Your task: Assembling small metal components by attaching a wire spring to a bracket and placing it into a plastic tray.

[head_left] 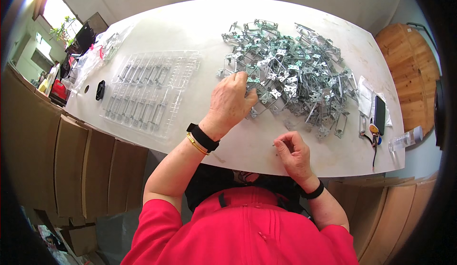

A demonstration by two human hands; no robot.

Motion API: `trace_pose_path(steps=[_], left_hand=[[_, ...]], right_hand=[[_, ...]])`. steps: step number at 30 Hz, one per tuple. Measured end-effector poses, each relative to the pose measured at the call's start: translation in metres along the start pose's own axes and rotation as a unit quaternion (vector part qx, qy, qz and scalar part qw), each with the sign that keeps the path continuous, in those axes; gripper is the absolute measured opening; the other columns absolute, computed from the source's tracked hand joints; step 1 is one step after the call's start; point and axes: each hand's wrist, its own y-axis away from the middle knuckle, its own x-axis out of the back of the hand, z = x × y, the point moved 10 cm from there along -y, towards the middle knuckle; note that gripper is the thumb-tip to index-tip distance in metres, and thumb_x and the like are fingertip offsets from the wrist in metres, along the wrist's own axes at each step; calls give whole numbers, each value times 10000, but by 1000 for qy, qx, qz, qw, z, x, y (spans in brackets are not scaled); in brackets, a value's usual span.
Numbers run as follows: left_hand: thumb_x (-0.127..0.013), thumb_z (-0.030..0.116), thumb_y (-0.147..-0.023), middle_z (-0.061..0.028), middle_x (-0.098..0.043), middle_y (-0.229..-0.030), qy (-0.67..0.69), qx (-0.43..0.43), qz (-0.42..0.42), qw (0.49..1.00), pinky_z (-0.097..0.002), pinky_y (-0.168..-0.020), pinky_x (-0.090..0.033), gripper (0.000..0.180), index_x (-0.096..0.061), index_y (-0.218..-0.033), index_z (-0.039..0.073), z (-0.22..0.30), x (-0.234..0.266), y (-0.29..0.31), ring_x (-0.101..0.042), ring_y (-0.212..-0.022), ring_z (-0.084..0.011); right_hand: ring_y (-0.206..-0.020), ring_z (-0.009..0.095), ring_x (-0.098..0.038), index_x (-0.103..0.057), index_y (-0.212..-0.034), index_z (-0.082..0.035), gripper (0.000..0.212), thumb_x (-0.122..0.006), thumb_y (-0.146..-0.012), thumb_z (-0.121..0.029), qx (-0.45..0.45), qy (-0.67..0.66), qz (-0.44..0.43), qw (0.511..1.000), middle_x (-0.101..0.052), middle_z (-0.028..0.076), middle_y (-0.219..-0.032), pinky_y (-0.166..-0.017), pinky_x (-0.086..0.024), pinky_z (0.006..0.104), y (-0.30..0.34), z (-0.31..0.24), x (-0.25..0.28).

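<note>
My left hand (228, 103) reaches to the left edge of a large heap of metal brackets (290, 70), thin rods with flat perforated end plates. Its thumb and fingers curl around a bracket at the heap's edge; the fingertips are partly hidden. Nearer to me, my right hand (293, 156) is closed in a pinch above the table's front part, and a small thin tip shows between thumb and forefinger. What that piece is cannot be made out. To the left lies a clear plastic tray (176, 103) with rows of similar metal parts in its slots.
Left of the tray sits a small black object (100, 90), with clear plastic bags (93, 60) behind it. At the right are a phone (379, 115) on white tissue, a cord with tags (374, 136) and a clear bottle (404, 139). Cardboard boxes (71, 165) stand below the table (214, 17).
</note>
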Motion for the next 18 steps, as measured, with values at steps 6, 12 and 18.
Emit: trace_pose_path(steps=[6, 12, 18], left_hand=[[-752, 186, -883, -191, -692, -974, 31, -36, 42, 998, -452, -795, -542, 373, -654, -1177, -20, 18, 22, 8, -682, -882, -365], [-752, 128, -860, -157, -662, -946, 18, -90, -97, 991, -441, -802, -525, 370, -632, -1190, 10, 33, 25, 62, -657, -887, -348], [-759, 126, -861, -158, -667, -1022, -4, -86, -166, 982, -465, -864, -536, 382, -639, -1211, 30, 11, 1, 108, -665, -955, -359]], right_hand=[[-730, 77, -620, -639, -1043, -38, 137, -732, -1030, -138, 3, -2, 3, 1000, -666, 0, -814, -673, -507, 254, -1, 1, 1], [-726, 67, -603, -632, -1040, -38, 149, -734, -1031, -147, -17, -1, 18, 1000, -657, -1, -806, -669, -499, 248, 1, 6, 3], [-726, 41, -559, -630, -1040, -41, 143, -731, -1036, -144, 21, -21, 48, 998, -635, -31, -810, -663, -477, 229, 0, 4, 7]])
